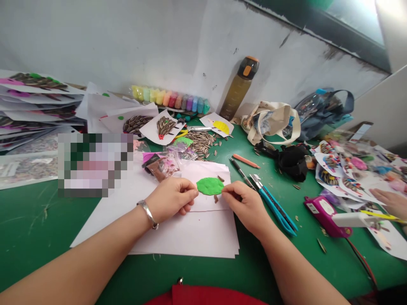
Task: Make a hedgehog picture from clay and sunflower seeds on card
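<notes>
A flat, leaf-shaped piece of bright green modelling clay (210, 186) lies over a small white paper (203, 205). My left hand (174, 195) pinches its left tip between thumb and forefinger. At the opposite tip, my right hand (246, 204) does the same. A sunflower seed (220, 178) rests just above the clay, and a brown fragment (216, 199) sits just below it. Larger white sheets (190, 237) are stacked under the small paper. Behind my left hand lies a clear bag of brown clay (162, 168).
Loose sunflower seeds (203, 143) lie beyond the papers. To the right are a black pen (241, 171), an orange stick (246, 161), a blue cutter (276, 207) and a magenta device (327, 216). A bottle (238, 89) stands by the wall. Another person's hand (389, 201) is at far right.
</notes>
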`<state>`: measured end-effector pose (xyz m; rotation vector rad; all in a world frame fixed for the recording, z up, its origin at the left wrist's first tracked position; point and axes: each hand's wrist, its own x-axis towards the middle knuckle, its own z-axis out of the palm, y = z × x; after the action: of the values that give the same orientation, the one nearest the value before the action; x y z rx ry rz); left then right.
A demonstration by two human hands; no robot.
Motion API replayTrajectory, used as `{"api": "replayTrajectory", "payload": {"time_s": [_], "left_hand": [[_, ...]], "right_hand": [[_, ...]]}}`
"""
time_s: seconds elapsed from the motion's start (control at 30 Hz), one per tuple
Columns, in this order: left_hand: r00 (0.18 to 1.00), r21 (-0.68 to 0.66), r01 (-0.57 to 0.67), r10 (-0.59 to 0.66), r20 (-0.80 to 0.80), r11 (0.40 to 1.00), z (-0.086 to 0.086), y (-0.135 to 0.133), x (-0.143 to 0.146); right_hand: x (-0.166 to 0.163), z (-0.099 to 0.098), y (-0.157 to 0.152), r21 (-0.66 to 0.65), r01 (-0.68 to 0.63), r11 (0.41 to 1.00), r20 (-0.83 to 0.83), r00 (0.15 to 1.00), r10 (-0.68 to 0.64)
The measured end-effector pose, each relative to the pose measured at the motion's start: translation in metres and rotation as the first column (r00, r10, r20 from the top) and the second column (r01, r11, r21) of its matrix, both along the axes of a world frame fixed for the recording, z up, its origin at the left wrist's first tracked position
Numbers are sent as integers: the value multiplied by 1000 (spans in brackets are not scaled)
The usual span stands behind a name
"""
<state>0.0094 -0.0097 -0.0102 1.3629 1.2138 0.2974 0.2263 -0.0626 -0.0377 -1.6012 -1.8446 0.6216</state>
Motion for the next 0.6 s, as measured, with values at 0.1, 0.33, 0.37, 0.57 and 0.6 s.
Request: {"api": "replayTrajectory", "payload": {"time_s": [0.1,0.33,0.37,0.57,0.6], "left_hand": [[1000,2,3,-3,19,1000,-1,0,-1],[999,-11,-14,15,42,1000,-2,0,0],[999,-12,-15,16,40,1000,-2,0,0],[1000,3,-2,2,27,1000,-1,0,0],[1000,4,-1,1,29,1000,-1,0,0]], "right_hand": [[2,0,-2,67,-127,990,22,992,126],[6,-1,-3,122,-307,944,292,920,261],[7,0,-3,128,-303,944,296,921,255],[7,2,-5,128,-259,957,211,950,229],[7,1,-5,130,-273,953,231,943,238]]}}
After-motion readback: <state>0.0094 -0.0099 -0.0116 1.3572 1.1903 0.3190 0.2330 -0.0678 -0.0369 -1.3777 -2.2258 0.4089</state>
